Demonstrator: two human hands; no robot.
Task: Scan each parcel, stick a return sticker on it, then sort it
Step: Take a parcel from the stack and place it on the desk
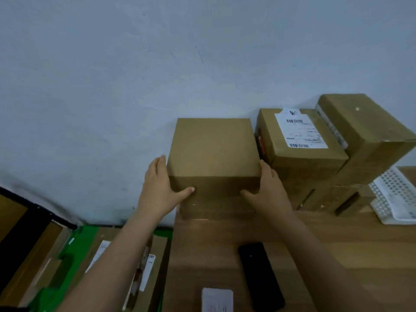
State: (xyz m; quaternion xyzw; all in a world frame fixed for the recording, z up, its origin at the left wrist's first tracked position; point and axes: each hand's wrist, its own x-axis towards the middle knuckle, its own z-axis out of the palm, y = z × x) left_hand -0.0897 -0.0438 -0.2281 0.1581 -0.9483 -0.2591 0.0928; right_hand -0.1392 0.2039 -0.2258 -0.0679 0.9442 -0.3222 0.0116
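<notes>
Both hands are on the plain box (213, 147), which sits at the far end of the wooden surface (315, 244), right up against the wall (135, 86). The left hand (157, 188) wraps the left front corner, fingers flat along the side and thumb across the front face. The right hand (270, 190) does the same on the right corner, so the box is clamped between them. Can't tell if it's resting on another box or lifted a bit.

Just right of it is a labelled box (301, 140) with barcodes on top, then a taller box (364, 131) beside that, both stacked on more boxes. A white perforated basket (394, 194) sits at the far right. Nearer me on the surface are a black device (261, 275) and a white pad (217, 299). Down to the left, off the surface, a green crate (67, 266) holds labelled parcels (148, 266).
</notes>
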